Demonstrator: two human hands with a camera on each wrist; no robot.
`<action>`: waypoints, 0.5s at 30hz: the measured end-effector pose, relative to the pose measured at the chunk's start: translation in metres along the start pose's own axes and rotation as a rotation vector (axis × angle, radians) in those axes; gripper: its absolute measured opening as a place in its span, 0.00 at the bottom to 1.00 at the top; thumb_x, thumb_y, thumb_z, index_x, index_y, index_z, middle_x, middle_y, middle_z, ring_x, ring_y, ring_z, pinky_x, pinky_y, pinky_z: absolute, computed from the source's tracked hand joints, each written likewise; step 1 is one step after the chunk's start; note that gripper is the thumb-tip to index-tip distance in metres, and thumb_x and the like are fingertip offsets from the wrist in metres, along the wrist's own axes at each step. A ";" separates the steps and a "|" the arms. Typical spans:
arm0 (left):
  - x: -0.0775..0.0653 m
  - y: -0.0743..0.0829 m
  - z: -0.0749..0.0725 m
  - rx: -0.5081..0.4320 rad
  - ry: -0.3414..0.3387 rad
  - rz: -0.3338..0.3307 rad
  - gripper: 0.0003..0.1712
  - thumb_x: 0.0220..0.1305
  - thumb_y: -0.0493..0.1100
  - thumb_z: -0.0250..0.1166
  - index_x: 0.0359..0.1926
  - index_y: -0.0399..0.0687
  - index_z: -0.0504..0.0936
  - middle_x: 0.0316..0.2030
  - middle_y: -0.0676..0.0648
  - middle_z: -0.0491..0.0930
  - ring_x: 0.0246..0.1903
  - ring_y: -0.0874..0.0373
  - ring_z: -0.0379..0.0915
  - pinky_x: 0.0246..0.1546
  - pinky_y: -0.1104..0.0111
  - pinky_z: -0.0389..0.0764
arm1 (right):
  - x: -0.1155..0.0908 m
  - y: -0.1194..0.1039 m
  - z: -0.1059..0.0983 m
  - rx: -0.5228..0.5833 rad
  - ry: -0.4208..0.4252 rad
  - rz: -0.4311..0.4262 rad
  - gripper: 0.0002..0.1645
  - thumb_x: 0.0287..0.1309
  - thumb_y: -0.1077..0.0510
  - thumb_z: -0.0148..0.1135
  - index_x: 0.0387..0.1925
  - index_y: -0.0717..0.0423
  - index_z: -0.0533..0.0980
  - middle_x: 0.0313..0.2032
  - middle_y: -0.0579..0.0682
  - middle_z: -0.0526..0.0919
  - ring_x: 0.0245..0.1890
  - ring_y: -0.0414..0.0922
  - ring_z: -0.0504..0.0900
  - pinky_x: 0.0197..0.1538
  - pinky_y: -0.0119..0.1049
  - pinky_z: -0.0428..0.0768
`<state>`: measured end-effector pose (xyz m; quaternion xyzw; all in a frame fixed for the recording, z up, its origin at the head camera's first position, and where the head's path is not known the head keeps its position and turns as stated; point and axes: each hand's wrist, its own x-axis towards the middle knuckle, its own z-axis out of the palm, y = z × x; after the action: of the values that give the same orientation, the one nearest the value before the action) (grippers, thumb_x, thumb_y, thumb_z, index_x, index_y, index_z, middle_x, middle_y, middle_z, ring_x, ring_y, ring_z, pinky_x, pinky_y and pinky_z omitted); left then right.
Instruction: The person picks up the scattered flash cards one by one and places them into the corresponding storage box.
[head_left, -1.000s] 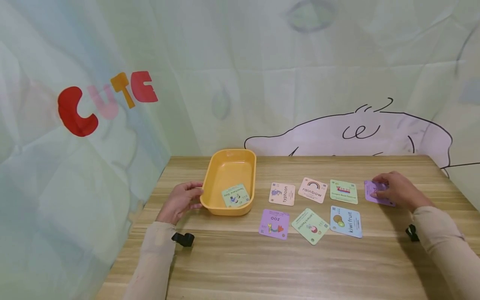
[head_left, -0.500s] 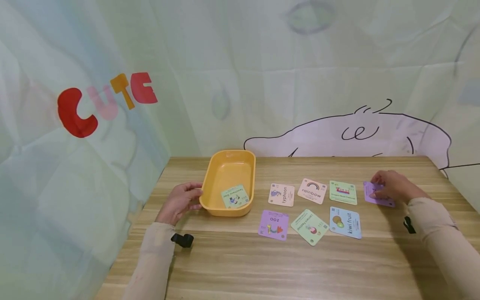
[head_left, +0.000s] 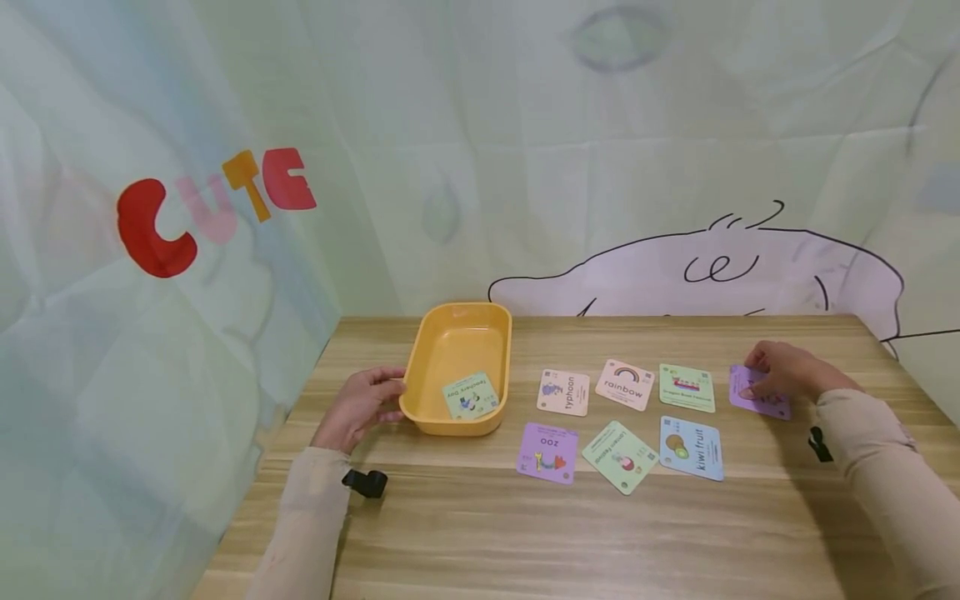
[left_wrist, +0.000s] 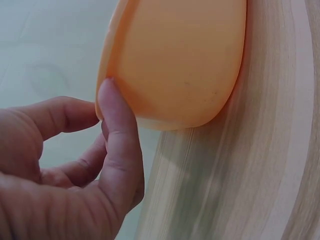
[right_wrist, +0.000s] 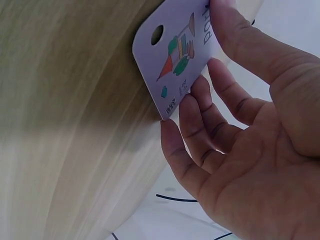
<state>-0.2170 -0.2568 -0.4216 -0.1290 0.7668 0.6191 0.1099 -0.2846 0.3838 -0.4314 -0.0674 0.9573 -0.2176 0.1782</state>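
In the head view my left hand (head_left: 360, 407) is at the near left corner of a yellow plastic bin (head_left: 468, 350). Thumb and index finger pinch the bin's rim, as the left wrist view shows. A green "Teachers' Day" card (head_left: 470, 396) lies inside. At the right end of the back row, my right hand (head_left: 795, 373) holds a purple picture card (head_left: 772, 407). Its thumb lies on the printed face, the other fingers along and behind the card's edge. In the right wrist view this card (right_wrist: 172, 55) stands tilted close over the wood, its word partly covered by the thumb.
Between the hands lie two rows of cards: typhoon card (head_left: 562, 392), rainbow card (head_left: 626, 385) and Dragon Boat Festival card (head_left: 687, 387) behind; zoo card (head_left: 547, 452), Lantern Festival card (head_left: 621, 457) and kiwi fruit card (head_left: 691, 448) in front. A printed curtain (head_left: 465, 167) hangs behind the wooden table (head_left: 570, 542).
Beyond a slight shift of the right wrist and fingers, with more of the purple card's print showing now, little has moved. The left hand stays at the bin's rim.
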 end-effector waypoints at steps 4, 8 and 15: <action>-0.001 0.001 0.000 -0.002 -0.001 0.001 0.23 0.75 0.39 0.59 0.67 0.37 0.73 0.60 0.36 0.74 0.45 0.52 0.80 0.39 0.66 0.87 | -0.001 0.000 -0.001 -0.021 -0.002 -0.013 0.39 0.47 0.48 0.81 0.48 0.71 0.71 0.49 0.75 0.75 0.46 0.62 0.76 0.53 0.62 0.76; -0.001 0.001 0.001 -0.003 -0.005 0.005 0.24 0.75 0.39 0.59 0.67 0.37 0.72 0.60 0.36 0.74 0.46 0.51 0.79 0.39 0.66 0.87 | -0.004 -0.001 -0.003 -0.029 -0.010 -0.029 0.40 0.46 0.48 0.81 0.48 0.72 0.72 0.48 0.74 0.76 0.44 0.60 0.76 0.51 0.60 0.77; 0.000 0.000 0.000 -0.005 0.003 0.018 0.23 0.75 0.39 0.59 0.67 0.36 0.72 0.56 0.37 0.76 0.43 0.54 0.78 0.37 0.68 0.86 | -0.004 0.002 -0.005 -0.012 -0.006 -0.063 0.36 0.50 0.52 0.79 0.48 0.74 0.74 0.45 0.71 0.79 0.43 0.58 0.77 0.51 0.58 0.78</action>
<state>-0.2168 -0.2564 -0.4220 -0.1234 0.7666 0.6217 0.1029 -0.2826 0.3886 -0.4274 -0.0993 0.9554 -0.2173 0.1737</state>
